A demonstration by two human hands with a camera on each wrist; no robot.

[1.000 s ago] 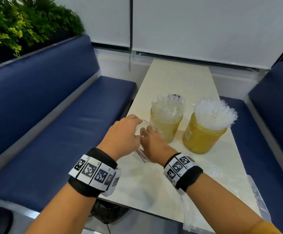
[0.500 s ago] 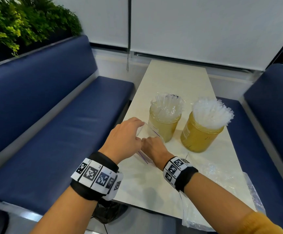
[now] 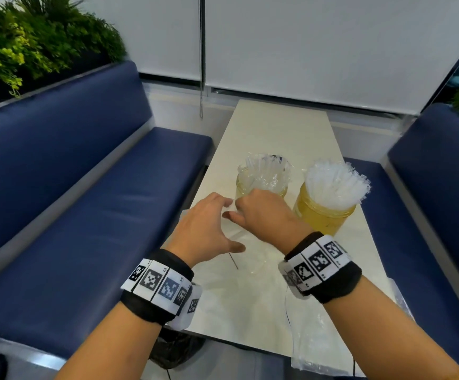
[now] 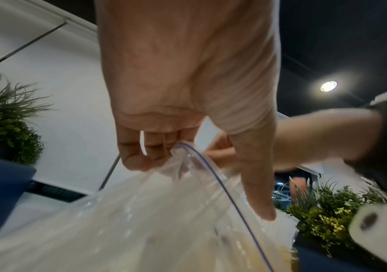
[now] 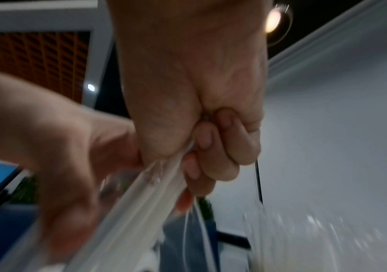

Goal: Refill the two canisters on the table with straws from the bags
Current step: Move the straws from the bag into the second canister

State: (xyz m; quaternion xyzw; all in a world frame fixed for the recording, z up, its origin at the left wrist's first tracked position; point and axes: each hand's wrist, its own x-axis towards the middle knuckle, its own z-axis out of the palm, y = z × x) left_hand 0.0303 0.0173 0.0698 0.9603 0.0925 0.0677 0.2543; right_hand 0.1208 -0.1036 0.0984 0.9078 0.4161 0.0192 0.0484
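Two amber canisters stand mid-table, the left canister (image 3: 261,187) with loosely packed wrapped straws (image 3: 264,168), the right canister (image 3: 324,215) packed with straws (image 3: 335,185). A clear zip bag (image 3: 246,250) hangs between my hands, just in front of the left canister. My left hand (image 3: 227,215) pinches the bag's top edge with curled fingers (image 4: 155,154); the bag (image 4: 164,211) spreads below it. My right hand (image 3: 240,212) grips the opposite side of the rim, its fingers (image 5: 211,162) curled round the bag's zip strip (image 5: 141,202). The bag's contents are too blurred to tell.
The table (image 3: 283,133) is a narrow cream one between two blue benches (image 3: 85,215) (image 3: 436,215). Another crumpled clear bag (image 3: 318,338) lies at the table's near right corner, partly overhanging the edge. Plants (image 3: 30,45) sit behind the left bench.
Both hands have come up off the table with the bag held between them and now sit higher, right in front of the left canister.
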